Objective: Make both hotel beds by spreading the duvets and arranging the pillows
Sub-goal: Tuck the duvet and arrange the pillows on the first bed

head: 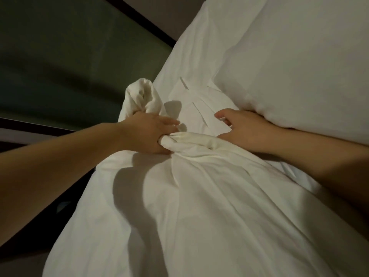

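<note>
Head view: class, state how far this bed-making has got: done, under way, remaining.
Done: a pillow lies on the bed. In hand: the left hand grips a bunched edge of the duvet; the right hand rests beside the pillow. Left: the duvet is creased and unspread, with bare sheet showing. No second bed is in view.

The wide bed with a flat white cotton sheet (196, 108) ran from 6 o'clock up to 1 o'clock. A big puffy white pillow (299, 66) lay right on the sheet at 2 o'clock. A crumpled white cloth duvet (199, 206) covered the bed from the middle down to 6 o'clock. Its top edge was rolled and bunched near the middle. One lumpy corner (139, 94) stuck up at 10 o'clock by the bed's edge. Bare creased sheet showed between the duvet and the pillow.
</note>
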Demonstrator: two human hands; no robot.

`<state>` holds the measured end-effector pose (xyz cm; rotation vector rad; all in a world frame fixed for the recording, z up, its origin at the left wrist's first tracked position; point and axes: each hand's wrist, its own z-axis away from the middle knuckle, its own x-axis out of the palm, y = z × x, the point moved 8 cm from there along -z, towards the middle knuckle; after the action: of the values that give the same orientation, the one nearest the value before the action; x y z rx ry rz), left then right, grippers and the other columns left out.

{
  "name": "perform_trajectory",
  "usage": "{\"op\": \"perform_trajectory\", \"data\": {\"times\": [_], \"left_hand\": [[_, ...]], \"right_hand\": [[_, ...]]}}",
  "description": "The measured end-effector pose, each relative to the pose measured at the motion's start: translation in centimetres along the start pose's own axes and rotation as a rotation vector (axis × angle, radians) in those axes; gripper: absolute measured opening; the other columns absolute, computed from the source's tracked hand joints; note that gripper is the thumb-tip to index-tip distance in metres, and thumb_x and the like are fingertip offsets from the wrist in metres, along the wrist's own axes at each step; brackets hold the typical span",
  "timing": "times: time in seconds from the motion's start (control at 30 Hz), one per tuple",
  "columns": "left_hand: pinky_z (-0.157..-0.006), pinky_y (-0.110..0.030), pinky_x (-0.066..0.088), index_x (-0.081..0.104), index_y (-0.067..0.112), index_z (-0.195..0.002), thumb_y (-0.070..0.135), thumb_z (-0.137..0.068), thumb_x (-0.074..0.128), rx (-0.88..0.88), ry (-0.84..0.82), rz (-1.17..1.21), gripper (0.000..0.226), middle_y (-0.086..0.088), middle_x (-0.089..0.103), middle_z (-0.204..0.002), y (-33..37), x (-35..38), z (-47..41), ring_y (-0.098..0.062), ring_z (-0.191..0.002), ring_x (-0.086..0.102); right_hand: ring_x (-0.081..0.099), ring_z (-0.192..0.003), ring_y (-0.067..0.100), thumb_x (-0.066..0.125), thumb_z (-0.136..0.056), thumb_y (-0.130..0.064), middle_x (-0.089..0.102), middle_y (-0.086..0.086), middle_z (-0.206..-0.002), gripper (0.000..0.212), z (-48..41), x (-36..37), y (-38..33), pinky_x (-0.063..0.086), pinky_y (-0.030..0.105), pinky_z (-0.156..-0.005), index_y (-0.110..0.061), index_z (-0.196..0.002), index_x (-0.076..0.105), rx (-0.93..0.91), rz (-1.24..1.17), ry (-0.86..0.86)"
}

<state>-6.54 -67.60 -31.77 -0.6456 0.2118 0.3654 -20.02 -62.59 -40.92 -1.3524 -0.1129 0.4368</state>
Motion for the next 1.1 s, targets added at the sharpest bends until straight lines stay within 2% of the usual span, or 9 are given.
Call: {"op": "perform_trajectory", "data": {"times": [0.17, 0.27, 0.33, 0.47, 0.57, 0.67, 0.87, 1.0, 1.1], "left_hand": [[-0.115, -0.030, 0.019, 0.032, 0.042, -0.140, 0.056, -0.089, 0.048, -0.007, -0.128, 0.442, 0.056, 0.017, 0.031, -0.147, 0.0, 3.8, 1.0, -0.013, -0.139, 0.026], [-0.091, -0.005, 0.033, 0.042, 0.038, -0.126, 0.033, -0.082, 0.055, 0.059, -0.176, 0.738, 0.046, 0.017, 0.047, -0.124, 0.9, 2.7, 0.8, -0.006, -0.123, 0.040], [-0.074, -0.001, 0.038, 0.045, 0.031, -0.123, 0.019, -0.083, 0.053, 0.139, -0.090, 0.670, 0.043, 0.014, 0.052, -0.114, 1.4, 0.9, -0.5, 0.000, -0.104, 0.050], [-0.098, -0.025, 0.040, 0.035, 0.027, -0.142, 0.029, -0.102, 0.031, -0.101, 0.055, 0.385, 0.040, -0.010, 0.037, -0.147, 1.4, -1.3, -2.1, -0.019, -0.115, 0.052], [-0.087, -0.036, 0.047, 0.015, 0.035, -0.149, 0.036, -0.102, 0.026, -0.014, 0.236, 0.198, 0.048, -0.005, 0.060, -0.109, 3.3, -2.0, -3.4, -0.018, -0.086, 0.055], [-0.094, -0.039, 0.044, 0.033, 0.035, -0.143, 0.035, -0.099, 0.038, -0.011, 0.371, 0.186, 0.044, -0.001, 0.047, -0.131, 3.0, -2.2, -4.2, -0.020, -0.107, 0.051], [-0.112, -0.041, 0.021, 0.050, 0.031, -0.132, 0.034, -0.094, 0.046, -0.030, 0.436, -0.037, 0.039, 0.004, 0.033, -0.146, 2.1, -3.0, -4.8, -0.021, -0.136, 0.025], [-0.114, -0.043, 0.018, 0.052, 0.027, -0.131, 0.041, -0.094, 0.039, -0.243, 0.329, -0.189, 0.041, 0.002, 0.042, -0.144, -3.3, -2.3, -3.9, -0.020, -0.138, 0.027], [-0.110, -0.048, 0.024, 0.044, 0.032, -0.135, 0.048, -0.092, 0.039, -0.399, 0.277, -0.233, 0.046, 0.004, 0.041, -0.141, -7.1, -2.4, -3.1, -0.022, -0.136, 0.027]], "right_hand": [[0.049, -0.121, 0.019, 0.067, -0.085, -0.031, 0.050, 0.003, -0.136, 0.063, 0.6, -0.2, 0.1, 0.038, 0.022, -0.088, -0.018, -0.141, 0.040, 0.010, 0.164, 0.038], [0.052, -0.115, 0.022, 0.067, -0.086, -0.035, 0.053, 0.006, -0.132, 0.064, 0.6, -0.2, -0.1, 0.040, 0.023, -0.076, -0.013, -0.139, 0.038, -0.013, 0.228, 0.056], [0.051, -0.115, 0.021, 0.062, -0.090, -0.036, 0.054, 0.004, -0.131, 0.056, 0.5, -0.1, -0.4, 0.033, 0.017, -0.059, -0.015, -0.138, 0.043, -0.048, 0.224, 0.046], [0.052, -0.106, 0.009, 0.062, -0.090, -0.027, 0.060, -0.001, -0.127, 0.044, 0.6, 0.0, -0.7, 0.032, -0.003, -0.062, -0.021, -0.133, 0.054, -0.103, -0.012, 0.039], [0.050, -0.121, 0.012, 0.061, -0.091, -0.017, 0.053, 0.001, -0.137, 0.051, 0.6, 0.0, -0.6, 0.029, 0.003, -0.075, -0.019, -0.139, 0.047, -0.106, -0.062, 0.046], [0.050, -0.121, 0.014, 0.059, -0.090, -0.011, 0.055, 0.002, -0.134, 0.046, 0.4, -0.1, -0.4, 0.027, 0.003, -0.076, -0.016, -0.135, 0.051, -0.110, -0.035, 0.073], [0.048, -0.087, 0.009, 0.058, -0.093, -0.019, 0.053, -0.012, -0.082, 0.020, 0.5, -0.2, 0.0, 0.033, -0.001, -0.058, -0.014, -0.110, 0.066, -0.074, -0.011, 0.090], [0.042, -0.088, 0.011, 0.051, -0.096, -0.022, 0.057, 0.004, -0.117, 0.028, 0.3, 0.4, -0.3, 0.033, 0.003, -0.057, -0.009, -0.120, 0.059, -0.097, 0.153, 0.073], [0.049, -0.093, 0.017, 0.052, -0.097, -0.029, 0.053, 0.004, -0.115, 0.028, 0.1, 0.7, -0.6, 0.028, 0.024, -0.058, -0.013, -0.118, 0.057, -0.136, 0.277, 0.045]]}}
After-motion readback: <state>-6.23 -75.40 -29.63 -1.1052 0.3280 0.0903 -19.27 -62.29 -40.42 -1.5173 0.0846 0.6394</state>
